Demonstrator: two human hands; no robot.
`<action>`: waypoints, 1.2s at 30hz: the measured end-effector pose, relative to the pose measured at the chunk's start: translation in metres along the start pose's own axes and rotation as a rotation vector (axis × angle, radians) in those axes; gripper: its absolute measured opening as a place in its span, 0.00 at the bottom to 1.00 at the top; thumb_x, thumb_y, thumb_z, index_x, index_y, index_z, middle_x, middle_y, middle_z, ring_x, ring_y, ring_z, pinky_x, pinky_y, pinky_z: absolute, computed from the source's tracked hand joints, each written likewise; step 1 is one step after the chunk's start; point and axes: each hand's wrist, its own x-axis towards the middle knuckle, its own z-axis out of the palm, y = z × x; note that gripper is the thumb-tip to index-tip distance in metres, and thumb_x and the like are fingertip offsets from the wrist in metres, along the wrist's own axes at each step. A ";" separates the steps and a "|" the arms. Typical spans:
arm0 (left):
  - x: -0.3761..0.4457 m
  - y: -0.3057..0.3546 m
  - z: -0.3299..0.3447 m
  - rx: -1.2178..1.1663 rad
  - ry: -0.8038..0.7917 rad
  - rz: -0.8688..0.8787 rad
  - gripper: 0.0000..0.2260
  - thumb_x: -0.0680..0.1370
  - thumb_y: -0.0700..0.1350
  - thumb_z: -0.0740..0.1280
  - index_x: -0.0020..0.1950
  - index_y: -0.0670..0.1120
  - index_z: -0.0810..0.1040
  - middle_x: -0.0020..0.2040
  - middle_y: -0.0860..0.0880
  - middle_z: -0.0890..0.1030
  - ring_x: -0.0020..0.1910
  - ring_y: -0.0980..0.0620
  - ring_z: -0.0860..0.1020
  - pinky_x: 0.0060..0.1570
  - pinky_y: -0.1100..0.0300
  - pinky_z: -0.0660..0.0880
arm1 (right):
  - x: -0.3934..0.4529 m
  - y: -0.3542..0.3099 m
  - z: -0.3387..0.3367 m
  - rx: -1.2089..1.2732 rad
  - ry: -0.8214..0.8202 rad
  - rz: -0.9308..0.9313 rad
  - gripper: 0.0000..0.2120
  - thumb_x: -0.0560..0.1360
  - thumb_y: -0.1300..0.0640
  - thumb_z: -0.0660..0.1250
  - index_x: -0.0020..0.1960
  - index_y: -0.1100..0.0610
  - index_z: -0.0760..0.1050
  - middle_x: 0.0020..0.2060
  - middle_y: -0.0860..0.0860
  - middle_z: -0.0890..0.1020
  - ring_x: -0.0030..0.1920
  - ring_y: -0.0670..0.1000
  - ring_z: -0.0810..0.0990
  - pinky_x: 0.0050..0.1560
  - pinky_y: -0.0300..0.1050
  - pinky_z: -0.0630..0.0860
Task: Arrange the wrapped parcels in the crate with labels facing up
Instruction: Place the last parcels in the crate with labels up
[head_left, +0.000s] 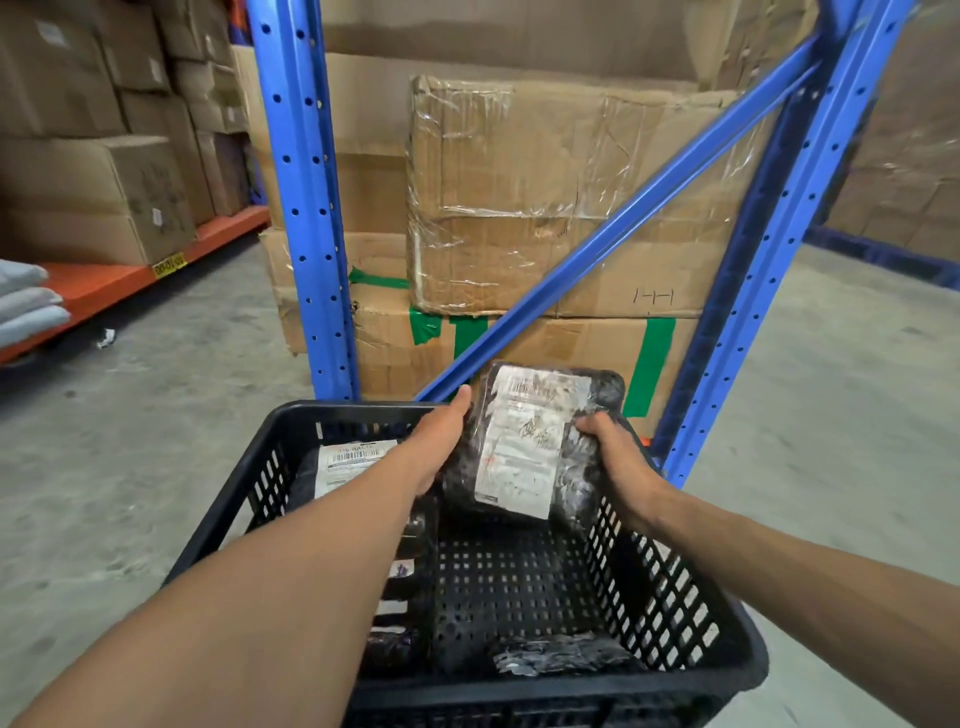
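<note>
A black perforated plastic crate (670, 582) stands on the floor in front of me. I hold a black wrapped parcel (524, 441) above its far right part, tilted, white label facing me. My left hand (441, 441) grips its left edge and my right hand (618, 457) grips its right edge. Inside the crate, a second parcel (348, 462) lies at the far left with its label up, partly hidden by my left forearm. More parcels (395, 608) sit under that forearm. A small crumpled black parcel (561, 657) lies at the near right.
Blue rack uprights (301, 197) and a diagonal brace (623, 208) stand just behind the crate, with stacked cardboard boxes (545, 197) inside. An orange shelf (104, 280) with boxes runs along the left. Grey concrete floor (130, 441) surrounds the crate.
</note>
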 end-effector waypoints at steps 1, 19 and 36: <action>-0.001 -0.001 -0.007 -0.104 -0.129 -0.079 0.42 0.72 0.73 0.58 0.79 0.49 0.61 0.78 0.46 0.64 0.76 0.44 0.65 0.75 0.48 0.60 | 0.002 -0.003 0.002 0.057 -0.016 -0.008 0.13 0.64 0.45 0.67 0.44 0.52 0.75 0.31 0.46 0.84 0.32 0.44 0.84 0.36 0.43 0.78; 0.013 -0.026 0.015 -0.057 -0.236 -0.410 0.17 0.82 0.55 0.60 0.58 0.43 0.76 0.50 0.42 0.84 0.50 0.43 0.82 0.68 0.46 0.72 | 0.010 0.024 0.002 -0.085 0.048 0.372 0.22 0.81 0.48 0.65 0.66 0.63 0.75 0.60 0.61 0.84 0.59 0.62 0.83 0.63 0.61 0.78; 0.083 -0.130 0.058 0.509 -0.165 -0.546 0.21 0.84 0.39 0.53 0.78 0.40 0.60 0.78 0.38 0.61 0.72 0.39 0.66 0.69 0.46 0.65 | 0.048 0.128 0.023 -0.488 -0.128 0.697 0.29 0.77 0.63 0.69 0.76 0.60 0.64 0.72 0.60 0.73 0.70 0.61 0.74 0.70 0.59 0.73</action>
